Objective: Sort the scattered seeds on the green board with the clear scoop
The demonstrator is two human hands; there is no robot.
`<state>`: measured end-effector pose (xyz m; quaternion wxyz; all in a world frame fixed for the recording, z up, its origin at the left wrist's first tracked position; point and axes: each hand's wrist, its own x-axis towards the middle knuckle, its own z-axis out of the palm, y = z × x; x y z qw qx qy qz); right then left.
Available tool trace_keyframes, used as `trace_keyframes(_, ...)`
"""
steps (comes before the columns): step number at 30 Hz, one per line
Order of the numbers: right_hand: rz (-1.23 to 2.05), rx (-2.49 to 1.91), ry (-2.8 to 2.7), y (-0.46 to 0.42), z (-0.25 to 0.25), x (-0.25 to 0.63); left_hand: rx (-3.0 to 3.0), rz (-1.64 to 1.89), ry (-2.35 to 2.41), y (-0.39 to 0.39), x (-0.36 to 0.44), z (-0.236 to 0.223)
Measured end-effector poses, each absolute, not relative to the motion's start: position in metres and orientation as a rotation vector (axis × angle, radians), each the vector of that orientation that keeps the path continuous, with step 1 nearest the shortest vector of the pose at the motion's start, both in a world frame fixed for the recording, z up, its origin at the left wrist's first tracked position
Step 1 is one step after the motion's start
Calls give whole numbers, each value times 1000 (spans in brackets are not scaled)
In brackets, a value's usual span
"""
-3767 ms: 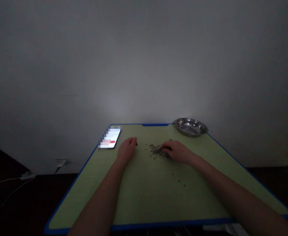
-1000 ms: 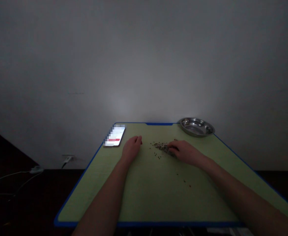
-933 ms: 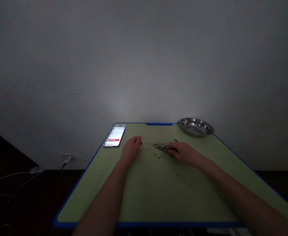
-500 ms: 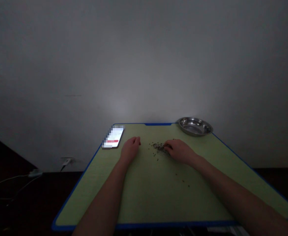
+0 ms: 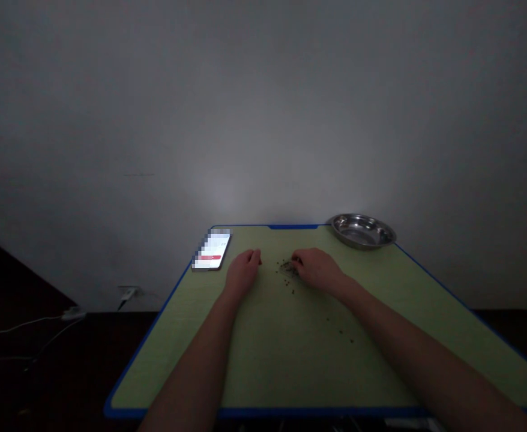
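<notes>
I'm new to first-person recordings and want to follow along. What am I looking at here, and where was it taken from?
There is no machine here: these are a person's two bare hands, seen from a camera worn on the head, looking forward and down. Before them stands a pale green table with a blue edge. The right hand is bent over a small cluster of tiny dark pieces; whether it grips any is too dim to tell. The left hand lies curled beside them, with nothing visibly held. At the far left is a flat phone with a lit white screen, partly pixelated. At the far right corner sits a round, shiny metal bowl.
</notes>
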<state>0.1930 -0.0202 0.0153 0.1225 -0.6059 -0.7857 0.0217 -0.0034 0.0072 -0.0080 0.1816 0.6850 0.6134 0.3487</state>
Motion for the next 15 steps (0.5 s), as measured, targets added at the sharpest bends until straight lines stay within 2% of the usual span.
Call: trace_keyframes(15, 121, -1545, -2464, -17, 29, 184, 1951, 989, 1733, 8, -4, -9)
